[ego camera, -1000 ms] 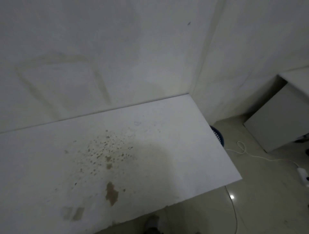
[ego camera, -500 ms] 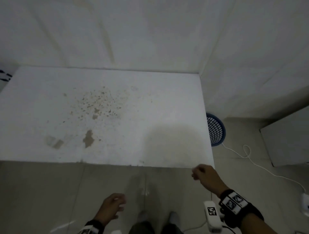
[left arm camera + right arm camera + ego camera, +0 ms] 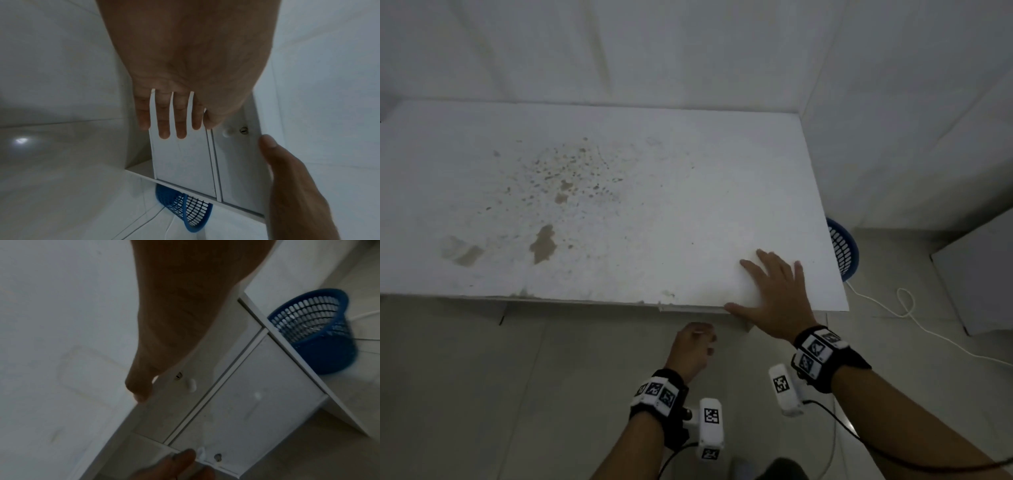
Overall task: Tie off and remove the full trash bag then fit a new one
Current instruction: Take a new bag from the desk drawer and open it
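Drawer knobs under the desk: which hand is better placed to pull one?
Probably left. The left hand is open, fingertips right beside a drawer knob; the right hand lies flat on the desk top.

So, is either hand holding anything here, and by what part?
Nothing held. Right hand lies flat on the tabletop; left hand, fingers straight, is beside a white knob.

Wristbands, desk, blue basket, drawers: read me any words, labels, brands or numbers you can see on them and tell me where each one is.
No readable text in any view.
Wristbands and wrist cameras: black-and-white square code markers only, no letters or digits.
White desk top: brown stains, no print.
Blue mesh basket: no label showing.
Drawer fronts: knobs and keyholes, no marking.
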